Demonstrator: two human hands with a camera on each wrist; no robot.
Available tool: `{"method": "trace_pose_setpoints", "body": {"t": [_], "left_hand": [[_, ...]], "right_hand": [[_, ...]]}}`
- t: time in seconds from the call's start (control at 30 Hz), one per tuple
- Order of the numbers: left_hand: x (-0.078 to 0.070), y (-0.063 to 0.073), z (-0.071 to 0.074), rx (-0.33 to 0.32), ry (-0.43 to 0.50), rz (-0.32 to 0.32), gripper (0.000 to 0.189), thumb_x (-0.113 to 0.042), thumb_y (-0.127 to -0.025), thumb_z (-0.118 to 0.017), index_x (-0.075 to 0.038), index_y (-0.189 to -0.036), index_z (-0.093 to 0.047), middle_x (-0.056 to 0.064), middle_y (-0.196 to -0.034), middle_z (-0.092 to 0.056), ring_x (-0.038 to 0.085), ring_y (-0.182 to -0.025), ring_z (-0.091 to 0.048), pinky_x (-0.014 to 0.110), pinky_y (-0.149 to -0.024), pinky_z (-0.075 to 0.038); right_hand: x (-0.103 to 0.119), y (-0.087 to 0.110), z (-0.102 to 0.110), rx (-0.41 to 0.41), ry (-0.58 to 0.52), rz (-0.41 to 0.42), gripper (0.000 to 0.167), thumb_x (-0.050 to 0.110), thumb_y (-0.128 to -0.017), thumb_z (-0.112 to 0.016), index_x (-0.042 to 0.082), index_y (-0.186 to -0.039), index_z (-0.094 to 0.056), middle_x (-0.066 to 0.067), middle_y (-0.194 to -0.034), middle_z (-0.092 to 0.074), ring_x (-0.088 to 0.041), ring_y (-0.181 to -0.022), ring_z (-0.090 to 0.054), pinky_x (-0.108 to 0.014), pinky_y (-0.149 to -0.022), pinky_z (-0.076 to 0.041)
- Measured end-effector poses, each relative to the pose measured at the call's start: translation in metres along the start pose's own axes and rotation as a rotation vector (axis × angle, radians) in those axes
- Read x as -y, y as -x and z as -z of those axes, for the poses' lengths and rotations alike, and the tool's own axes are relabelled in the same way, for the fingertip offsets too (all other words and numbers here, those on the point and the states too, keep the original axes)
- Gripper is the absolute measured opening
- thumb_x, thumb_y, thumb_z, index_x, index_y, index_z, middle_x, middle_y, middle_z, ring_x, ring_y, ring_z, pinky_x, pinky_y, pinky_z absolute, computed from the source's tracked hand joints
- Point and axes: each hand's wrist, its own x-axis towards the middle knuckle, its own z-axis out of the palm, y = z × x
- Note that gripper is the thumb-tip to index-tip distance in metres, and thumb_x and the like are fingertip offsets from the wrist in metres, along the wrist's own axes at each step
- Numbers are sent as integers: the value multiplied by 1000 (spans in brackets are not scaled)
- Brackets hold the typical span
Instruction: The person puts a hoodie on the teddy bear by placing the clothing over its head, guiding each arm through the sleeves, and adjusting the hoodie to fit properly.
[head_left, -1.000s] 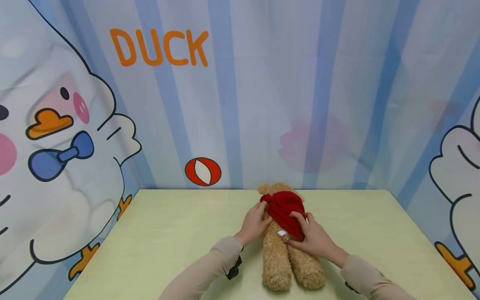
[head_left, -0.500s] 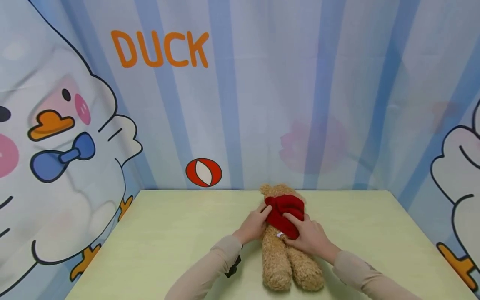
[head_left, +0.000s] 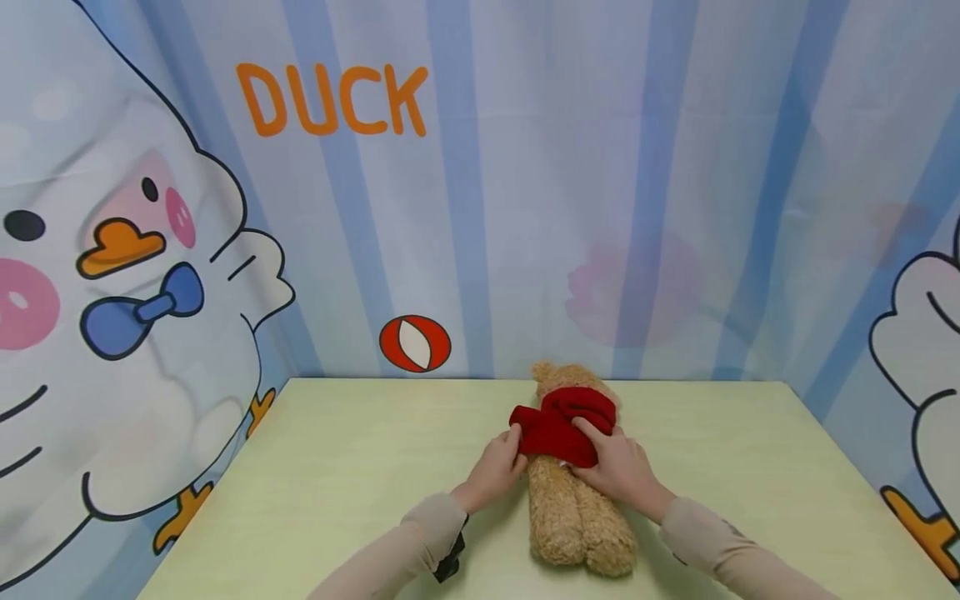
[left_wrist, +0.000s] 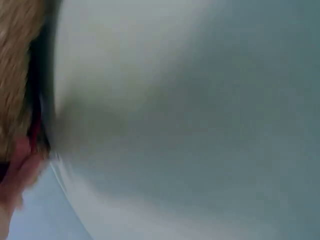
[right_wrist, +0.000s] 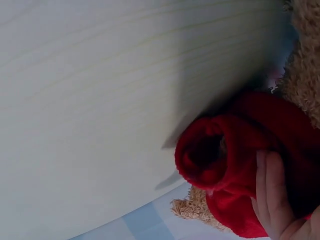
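A plush teddy bear (head_left: 581,517) with curly tan fur lies on the table, legs toward me and head at the far end. Around its upper body is a small red sweater (head_left: 555,437), bunched into a thick fold near the head. My left hand (head_left: 491,471) pinches the sweater's left sleeve, which sticks out sideways. On the other side my right hand (head_left: 626,475) holds the sweater against the bear, thumb on top. The right wrist view shows the open end of a red sleeve (right_wrist: 202,150), a bit of tan inside, beside my fingers (right_wrist: 272,190). The left wrist view is blurred.
The pale yellow-green table (head_left: 375,467) ends at a striped blue curtain (head_left: 510,208) printed with ducks, just behind the bear's head. A dark strap piece (head_left: 450,560) hangs at my left wrist.
The sweater's near edge is straighter across the bear, and its left sleeve now extends to the left. My left hand has moved slightly left and down. The bear's legs have come closer together.
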Motion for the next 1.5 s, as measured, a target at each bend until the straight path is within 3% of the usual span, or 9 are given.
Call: {"method": "trace_pose_setpoints", "body": {"t": [0.17,0.37,0.57,0.67,0.77,0.97,1.23,1.37,1.5], "left_hand": [[-18,12,-5,-57,-462,-99,22,-12,-82,-56,-6,-96,-40,3,-58,-46,9,-38,-40,19,-35,-23],[-21,5,-2,-117,-826,-212,20,-29,-81,-60,-14,-81,-47,-2,-52,-48,11,-41,-44,21,-34,-27],[-33,-10,2,-252,-1015,-520,18,-24,-94,-39,-18,-90,-55,-3,-71,-58,10,-55,-52,20,-45,-42],[-40,-12,0,-233,-1037,-542,22,-20,-96,-32,-17,-95,-54,-1,-80,-59,11,-58,-53,20,-47,-44],[-42,-9,-1,-145,-953,-410,14,-24,-93,-44,-15,-101,-52,1,-92,-57,13,-64,-55,23,-49,-47],[-34,-2,-2,-47,-428,-109,36,-8,-72,-63,-11,-106,-49,3,-99,-52,17,-79,-52,25,-60,-47],[-16,2,12,133,-94,-130,40,3,-65,-53,-10,-101,-41,5,-97,-36,13,-82,-34,18,-62,-34],[-9,-5,22,123,100,24,28,-5,-77,-50,-9,-103,-41,9,-105,-38,14,-72,-42,18,-55,-35],[-8,-29,25,82,107,151,36,-20,-96,-34,-2,-127,-37,16,-131,-38,24,-91,-58,32,-73,-48]], "right_hand": [[4,0,-2,6,11,3,61,34,-68,-73,17,-123,-51,-8,-61,-54,-21,-44,-45,-31,-43,-40],[4,1,3,33,58,61,64,38,-68,-73,26,-127,-50,-23,-86,-57,-15,-39,-39,-28,-41,-37],[4,0,9,61,102,109,67,44,-69,-70,30,-130,-45,-16,-76,-53,-11,-37,-32,-22,-38,-27],[3,1,11,70,109,100,68,43,-70,-69,33,-131,-42,-10,-68,-48,-11,-37,-30,-22,-37,-25],[3,4,12,87,120,92,69,42,-71,-70,34,-133,-40,-12,-72,-49,-13,-39,-33,-24,-38,-29],[8,12,5,151,126,108,77,39,-76,-65,38,-140,-22,-28,-105,-49,-25,-60,-51,-32,-46,-42],[-6,20,13,212,-119,143,78,31,-83,-58,34,-143,-8,-32,-138,-22,-46,-112,-45,-48,-72,-49],[-21,14,22,220,-369,88,75,33,-87,-55,22,-145,-8,-27,-144,-12,-19,-85,-59,-31,-67,-48],[-33,-1,24,248,-588,-49,68,32,-92,-47,9,-144,-10,-28,-142,-21,-9,-57,-50,-25,-52,-44]]}}
